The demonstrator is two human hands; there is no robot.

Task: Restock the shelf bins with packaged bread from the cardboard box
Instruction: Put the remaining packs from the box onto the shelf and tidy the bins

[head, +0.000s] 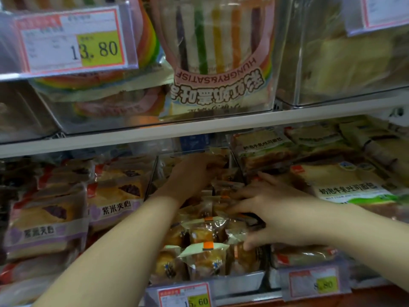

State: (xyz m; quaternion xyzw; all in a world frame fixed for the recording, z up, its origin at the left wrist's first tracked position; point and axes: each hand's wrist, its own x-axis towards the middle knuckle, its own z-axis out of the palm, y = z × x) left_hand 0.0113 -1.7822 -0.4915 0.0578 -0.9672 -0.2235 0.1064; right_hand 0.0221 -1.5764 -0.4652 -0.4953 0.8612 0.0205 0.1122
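Restocking looks well advanced. Nearest me, just below the centre bin (232,282), a price tag (184,295) reads 15.60. Inside the centre bin, small bread packs (203,258) stand in crowded rows from its front wall back, so I judge it close to full. The right hand (272,218) lies over the packs in the middle of that bin, its fingers (245,192) spread wide and pressing down, thumb toward the front, gripping nothing I can make out. Farther in, at the bin's rear, the left hand (194,173) curls its fingers round a rear pack (218,156), seemingly seating it in a last gap. Left of the centre bin, purple-labelled sandwich packs (110,202) are stacked high. Right of it, milk toast loaves (354,187) are piled likewise. Above the bin, the upper shelf (199,129) carries rainbow toast (219,63) in clear bins. The cardboard box is out of view, so I cannot tell how much stock remains. By my reading, what is left is settling these packs.
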